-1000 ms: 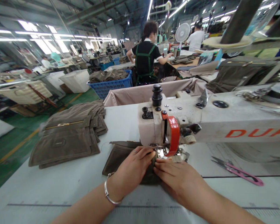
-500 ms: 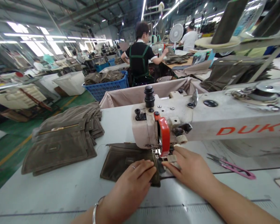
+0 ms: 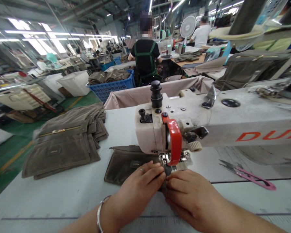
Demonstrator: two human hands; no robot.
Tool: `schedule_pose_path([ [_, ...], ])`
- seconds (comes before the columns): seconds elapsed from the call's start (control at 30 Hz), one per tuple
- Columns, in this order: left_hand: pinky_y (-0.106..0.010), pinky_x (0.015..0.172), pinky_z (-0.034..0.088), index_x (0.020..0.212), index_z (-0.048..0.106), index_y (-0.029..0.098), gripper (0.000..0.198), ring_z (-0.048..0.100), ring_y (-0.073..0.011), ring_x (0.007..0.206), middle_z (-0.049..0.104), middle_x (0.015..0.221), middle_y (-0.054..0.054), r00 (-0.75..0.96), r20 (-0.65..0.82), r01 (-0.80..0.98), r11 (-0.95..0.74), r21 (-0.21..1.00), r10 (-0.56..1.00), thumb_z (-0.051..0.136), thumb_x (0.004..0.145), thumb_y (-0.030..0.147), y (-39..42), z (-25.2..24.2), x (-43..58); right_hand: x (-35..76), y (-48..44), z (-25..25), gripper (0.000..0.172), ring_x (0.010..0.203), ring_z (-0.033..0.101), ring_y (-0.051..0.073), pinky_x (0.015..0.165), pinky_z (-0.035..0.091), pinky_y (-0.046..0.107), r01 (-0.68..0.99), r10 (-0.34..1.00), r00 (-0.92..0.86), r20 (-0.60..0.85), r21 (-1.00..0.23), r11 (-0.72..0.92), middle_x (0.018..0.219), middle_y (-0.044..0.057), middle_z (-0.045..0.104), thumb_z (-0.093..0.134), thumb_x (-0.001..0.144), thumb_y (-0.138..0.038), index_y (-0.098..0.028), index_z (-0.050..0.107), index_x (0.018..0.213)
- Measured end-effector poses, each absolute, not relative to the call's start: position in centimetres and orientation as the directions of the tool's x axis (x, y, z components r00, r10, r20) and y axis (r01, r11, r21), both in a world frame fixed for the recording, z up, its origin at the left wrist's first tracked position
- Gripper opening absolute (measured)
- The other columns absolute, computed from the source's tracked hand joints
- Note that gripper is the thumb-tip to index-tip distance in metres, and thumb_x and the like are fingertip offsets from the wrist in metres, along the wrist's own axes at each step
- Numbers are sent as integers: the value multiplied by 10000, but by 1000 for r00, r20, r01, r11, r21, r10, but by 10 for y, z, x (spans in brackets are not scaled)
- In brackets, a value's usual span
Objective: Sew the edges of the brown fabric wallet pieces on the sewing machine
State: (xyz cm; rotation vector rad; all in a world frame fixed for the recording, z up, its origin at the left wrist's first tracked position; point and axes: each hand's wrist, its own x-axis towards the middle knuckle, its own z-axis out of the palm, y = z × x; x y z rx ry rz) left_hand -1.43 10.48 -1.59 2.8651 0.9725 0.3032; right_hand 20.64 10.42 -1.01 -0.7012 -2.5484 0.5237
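Observation:
A brown fabric piece (image 3: 126, 165) lies flat on the white table under the head of a sewing machine (image 3: 184, 129) with a red needle guard (image 3: 174, 142). My left hand (image 3: 135, 191), with a ring and a silver bangle, presses its fingers flat on the piece's right edge just in front of the presser foot (image 3: 171, 161). My right hand (image 3: 189, 194) meets it from the right, fingers curled and pinching the same edge of the fabric. The fabric under both hands is hidden.
A stack of matching brown fabric pieces (image 3: 65, 142) sits at the left of the table. Pink thread snips (image 3: 249, 176) lie at the right. Behind the table hangs a beige cloth bin (image 3: 140, 94), with a blue crate (image 3: 111, 87) and other workers at machines beyond it.
My right hand came back from beside the presser foot and joined my left hand on the fabric's edge. My left hand stayed on the piece.

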Motion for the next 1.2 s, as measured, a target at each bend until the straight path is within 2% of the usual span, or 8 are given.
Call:
schedule_pose_path([
  [0.13,-375,1103,396,1310,463,127,363,443,-199,1279,515,1330,-88,775,186,590,-797,128,604,413,952,88,115,-15,-14,205,105,-11,170,912,572,190,758,441,348,425,573,-755,318,-427,798,900,30,645,471,912,-155,-199,628,961],
  [0.23,-408,1064,435,1307,465,129,349,465,-217,1258,545,1287,-104,760,244,594,-796,118,603,386,967,107,117,-14,-15,204,108,-12,200,924,577,206,758,450,361,457,594,-733,333,-406,791,943,49,652,466,901,-139,-188,628,1007],
  [0.47,-356,939,507,1197,559,166,263,576,-193,1075,622,1160,-74,729,296,586,-787,196,617,430,970,136,108,-12,-17,213,113,-11,241,995,569,200,899,433,389,416,574,-744,342,-435,799,1070,65,645,463,916,-144,-183,605,1107],
  [0.67,-322,889,512,1132,590,155,216,587,-162,981,640,1099,-50,703,332,590,-776,221,629,463,959,126,110,-12,-17,218,115,-10,244,926,579,195,824,453,373,429,589,-726,356,-435,791,996,69,643,468,902,-142,-183,614,1094],
  [0.83,-323,866,520,1109,597,157,203,604,-158,948,642,1079,-66,684,380,584,-780,225,622,457,963,149,111,-11,-16,215,117,-7,277,932,562,219,828,457,402,464,598,-725,342,-399,791,961,76,628,489,869,-129,-181,606,1115],
  [1.0,-323,869,499,1073,609,166,200,597,-157,919,647,1026,-49,698,321,588,-768,253,640,448,958,138,113,-10,-12,213,117,-9,254,911,566,220,823,454,407,463,593,-724,354,-388,797,929,66,632,491,860,-129,-184,618,1073],
  [1.2,-296,863,490,1036,623,175,177,601,-146,903,657,1011,-32,702,331,569,-776,271,630,467,957,150,117,-7,-9,215,114,-9,268,987,556,235,860,438,431,476,618,-724,306,-428,768,1070,76,629,471,858,-123,-188,603,1082],
])
